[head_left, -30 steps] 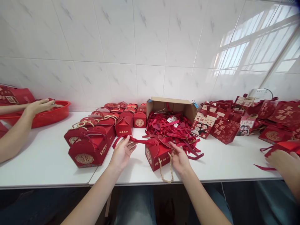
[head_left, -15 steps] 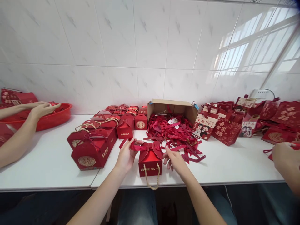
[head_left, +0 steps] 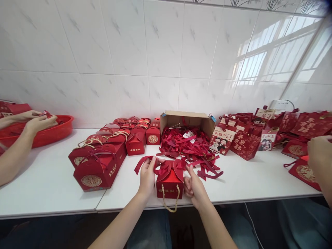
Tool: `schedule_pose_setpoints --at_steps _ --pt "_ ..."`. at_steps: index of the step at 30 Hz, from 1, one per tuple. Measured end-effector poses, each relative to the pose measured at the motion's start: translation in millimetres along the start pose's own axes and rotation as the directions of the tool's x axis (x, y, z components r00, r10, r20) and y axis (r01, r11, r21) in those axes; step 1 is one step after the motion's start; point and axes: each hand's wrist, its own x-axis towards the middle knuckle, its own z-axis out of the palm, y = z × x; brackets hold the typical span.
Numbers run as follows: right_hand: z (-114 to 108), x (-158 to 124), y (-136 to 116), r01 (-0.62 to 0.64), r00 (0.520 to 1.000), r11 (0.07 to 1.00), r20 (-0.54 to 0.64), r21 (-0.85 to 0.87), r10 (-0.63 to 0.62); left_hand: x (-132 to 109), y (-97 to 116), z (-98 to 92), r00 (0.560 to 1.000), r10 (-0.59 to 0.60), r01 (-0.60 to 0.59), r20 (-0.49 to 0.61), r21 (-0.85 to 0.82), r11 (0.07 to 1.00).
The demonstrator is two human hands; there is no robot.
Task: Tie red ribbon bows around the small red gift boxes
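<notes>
A small red gift box (head_left: 169, 185) with gold lettering stands at the table's front edge, its curved flaps folded together on top. A twisted rope handle (head_left: 170, 210) hangs down its front. My left hand (head_left: 147, 178) pinches a dark red ribbon (head_left: 140, 164) at the box's upper left, and a loose tail sticks out to the left. At the right side, my right hand (head_left: 194, 186) is closed, thumb and forefinger on the ribbon's other part; the exact grip is partly hidden. Between the hands the ribbon crosses the box top.
Behind the box, red ribbons (head_left: 181, 141) spill from a cardboard carton (head_left: 186, 114). Finished-looking red boxes (head_left: 103, 169) stand at left, and red gift bags (head_left: 245, 143) at right. Another person's hands (head_left: 38, 122) are over a red basin (head_left: 67, 124); a further hand (head_left: 320, 162) is at far right.
My left hand has drawn the ribbon up and its tail shows longer. The fingers of my right hand have closed beside the box. The view has shifted slightly.
</notes>
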Motion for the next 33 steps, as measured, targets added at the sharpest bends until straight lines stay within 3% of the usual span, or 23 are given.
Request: schedule_pose_setpoints --at_steps 3,6,11,14,17,20,24,27,33 --pt "-5 2 -11 0.123 0.992 0.961 -0.03 0.249 -0.119 1 15 1.1 0.997 -0.037 0.044 0.073 -0.103 0.994" --pt "-7 1 -26 0.241 0.97 0.893 -0.077 0.379 -0.229 2 33 1.8 0.995 0.026 -0.013 0.101 -0.129 0.992" --pt "-6 -1 -60 0.405 0.914 0.845 -0.133 0.349 -0.383 4 66 10.3 0.983 0.132 -0.125 0.128 -0.066 0.99" --pt "-4 -4 -84 0.514 0.857 0.834 -0.178 0.201 -0.484 6 86 18.8 0.976 0.137 -0.142 0.167 0.018 0.99" --pt "0 -9 -108 0.619 0.776 0.782 -0.097 -0.072 -0.623 11 102 27.2 0.951 0.175 -0.208 0.256 0.108 0.972" --pt "8 -17 -128 0.664 0.718 0.667 0.038 -0.338 -0.695 16 115 35.4 0.929 0.179 -0.232 0.324 0.134 0.963" --pt "23 -21 -145 0.741 0.644 0.555 0.164 -0.379 -0.748 23 125 45.6 0.933 0.114 -0.172 0.342 0.146 0.974" --pt "31 -19 -153 0.764 0.632 0.54 0.244 -0.353 -0.735 26 126 51.9 0.937 0.112 -0.164 0.332 0.134 0.977" --pt "38 -11 -162 0.738 0.674 0.623 0.344 -0.259 -0.654 30 122 61.5 0.933 0.155 -0.189 0.324 0.078 0.979"
